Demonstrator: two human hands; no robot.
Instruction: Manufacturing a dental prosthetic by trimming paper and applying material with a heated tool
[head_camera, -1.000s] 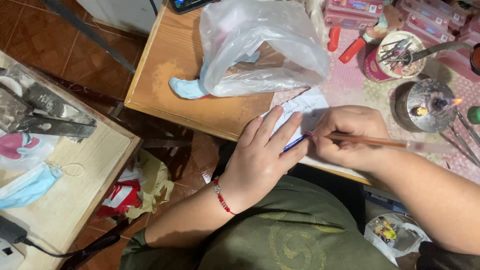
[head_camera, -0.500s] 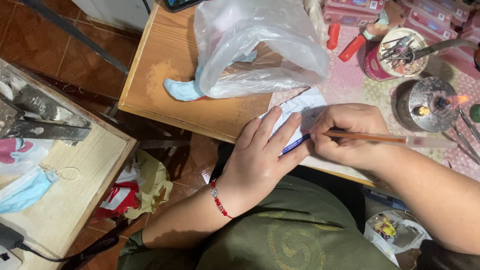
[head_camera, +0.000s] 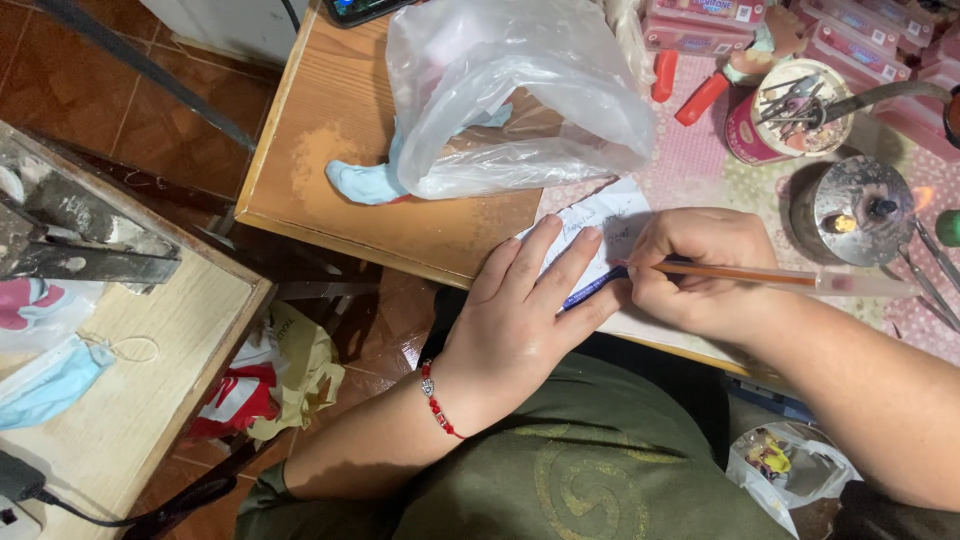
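At the far left, a light-blue face mask (head_camera: 45, 385) lies on a pale wooden side table (head_camera: 150, 400), and red-and-white and yellow crumpled wrappers (head_camera: 270, 385) sit on the floor below it. On the brown wooden desk (head_camera: 330, 130) rests a clear crumpled plastic bag (head_camera: 510, 90) with a light-blue piece (head_camera: 362, 182) showing under its left edge. The left hand (head_camera: 525, 320), fingers spread flat and fairly wide, presses down a white slip of paper (head_camera: 605, 215) at the desk's near edge. The right hand (head_camera: 700, 270), fingers curled closed, grips a slim pen with an orange-brown barrel and blue tip (head_camera: 740, 273), its tip on the paper. Behind them stand pink flat boxes (head_camera: 705, 22) with printed labels, a red round tin of metal tools (head_camera: 785, 115), and a grey metal burner (head_camera: 850, 205).
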